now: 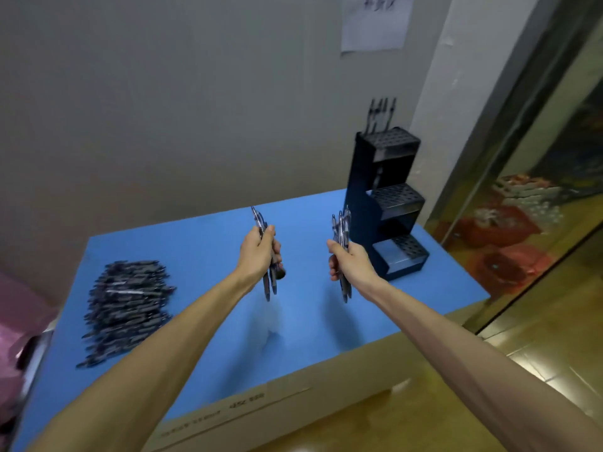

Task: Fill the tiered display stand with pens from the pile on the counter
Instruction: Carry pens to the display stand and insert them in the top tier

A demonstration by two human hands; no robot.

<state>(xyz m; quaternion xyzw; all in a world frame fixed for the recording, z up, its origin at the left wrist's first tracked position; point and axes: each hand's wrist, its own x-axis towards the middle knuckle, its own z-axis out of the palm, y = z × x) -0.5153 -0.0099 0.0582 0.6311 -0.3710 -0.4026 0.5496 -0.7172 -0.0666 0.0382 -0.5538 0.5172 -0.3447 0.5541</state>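
1. A blue counter [202,256] fills the middle of the frame, set against a grey wall; a paper notice [375,21] hangs at top centre.
2. The pile of pens [125,305] lies at left; the black tiered display stand [388,203] rises at right, four pens [381,114] upright in its top tier.
3. At centre, the left hand [257,252] grips a bunch of pens [269,282]; the right hand [349,261], just beside the stand, clutches another bunch [341,226].

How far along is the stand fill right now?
Barely started. Done: a few pens stand at the back of the stand's top tier; its middle and bottom tiers look empty. In hand: the left hand and right hand each grip a small bunch of pens. Left: the large pile on the counter.
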